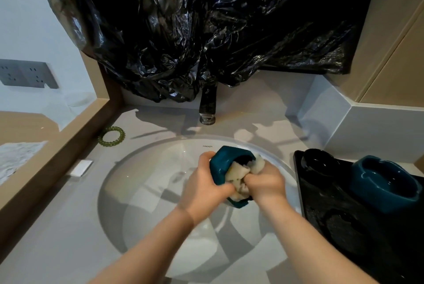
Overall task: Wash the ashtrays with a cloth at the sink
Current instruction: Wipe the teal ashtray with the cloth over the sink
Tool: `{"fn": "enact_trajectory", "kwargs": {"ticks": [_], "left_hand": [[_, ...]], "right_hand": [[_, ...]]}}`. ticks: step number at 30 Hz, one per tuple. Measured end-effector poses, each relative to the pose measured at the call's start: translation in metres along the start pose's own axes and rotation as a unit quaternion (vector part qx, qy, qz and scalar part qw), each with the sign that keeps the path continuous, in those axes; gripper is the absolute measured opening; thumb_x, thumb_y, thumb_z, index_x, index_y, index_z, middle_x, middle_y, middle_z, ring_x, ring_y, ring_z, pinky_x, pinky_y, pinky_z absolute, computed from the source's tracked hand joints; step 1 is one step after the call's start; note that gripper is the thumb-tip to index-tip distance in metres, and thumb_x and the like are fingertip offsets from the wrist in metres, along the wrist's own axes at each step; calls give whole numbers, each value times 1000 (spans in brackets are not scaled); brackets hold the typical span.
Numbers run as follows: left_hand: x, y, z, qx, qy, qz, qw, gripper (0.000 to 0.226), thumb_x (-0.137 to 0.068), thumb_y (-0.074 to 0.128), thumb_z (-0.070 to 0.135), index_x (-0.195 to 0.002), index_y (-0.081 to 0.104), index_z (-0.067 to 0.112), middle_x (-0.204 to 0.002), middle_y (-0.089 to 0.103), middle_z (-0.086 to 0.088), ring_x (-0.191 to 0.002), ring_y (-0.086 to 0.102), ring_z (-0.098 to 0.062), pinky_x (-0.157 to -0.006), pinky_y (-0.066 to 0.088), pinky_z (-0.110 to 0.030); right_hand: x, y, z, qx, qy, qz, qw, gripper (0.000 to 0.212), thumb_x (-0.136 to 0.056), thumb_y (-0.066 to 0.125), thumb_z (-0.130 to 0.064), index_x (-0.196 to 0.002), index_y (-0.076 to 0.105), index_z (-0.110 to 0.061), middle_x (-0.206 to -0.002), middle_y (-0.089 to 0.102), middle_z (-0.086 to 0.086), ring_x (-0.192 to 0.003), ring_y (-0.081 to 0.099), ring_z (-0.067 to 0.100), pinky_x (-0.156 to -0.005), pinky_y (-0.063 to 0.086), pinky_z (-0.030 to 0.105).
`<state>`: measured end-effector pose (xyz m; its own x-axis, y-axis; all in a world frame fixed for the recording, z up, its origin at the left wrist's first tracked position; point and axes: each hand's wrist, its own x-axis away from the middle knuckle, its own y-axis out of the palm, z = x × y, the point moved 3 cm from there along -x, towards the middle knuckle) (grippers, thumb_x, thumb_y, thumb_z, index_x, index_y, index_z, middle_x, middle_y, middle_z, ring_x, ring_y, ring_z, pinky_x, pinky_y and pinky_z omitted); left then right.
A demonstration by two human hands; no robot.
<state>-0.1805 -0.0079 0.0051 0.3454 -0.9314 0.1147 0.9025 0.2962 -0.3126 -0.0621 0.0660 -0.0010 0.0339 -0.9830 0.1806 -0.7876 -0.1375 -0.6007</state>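
Over the middle of the white basin (142,182), in my head view, the left hand (206,182) grips a teal ashtray (220,166) tilted on its side, fingers curled round its rim, while the right hand (263,180) clenches a pale cloth (238,173) pushed into the bowl. Open basin lies on every side of them. To the right, a black tray (344,226) at the basin's edge carries a second teal ashtray (385,185) and a black ashtray (319,161). The faucet (207,109) stands behind, under black plastic sheeting (206,31).
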Motion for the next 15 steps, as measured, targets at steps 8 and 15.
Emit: {"fn": "enact_trajectory", "kwargs": {"ticks": [8,15], "left_hand": [[-26,-7,11,-156,-40,-114,980,23,-78,55,7,-101,59,9,-84,61,-4,-76,58,-17,-69,45,-30],[-28,-8,21,-205,-5,-42,978,7,-82,53,18,-87,54,22,-87,63,-3,-84,61,-21,-72,50,-32]], "right_hand": [[13,-1,-31,287,-198,-106,931,30,-86,49,-15,-116,48,-18,-113,58,7,-104,54,29,-72,38,28],[3,3,-30,269,-215,-54,937,24,-93,43,-33,-112,51,-20,-111,60,4,-102,56,29,-75,42,33]]}}
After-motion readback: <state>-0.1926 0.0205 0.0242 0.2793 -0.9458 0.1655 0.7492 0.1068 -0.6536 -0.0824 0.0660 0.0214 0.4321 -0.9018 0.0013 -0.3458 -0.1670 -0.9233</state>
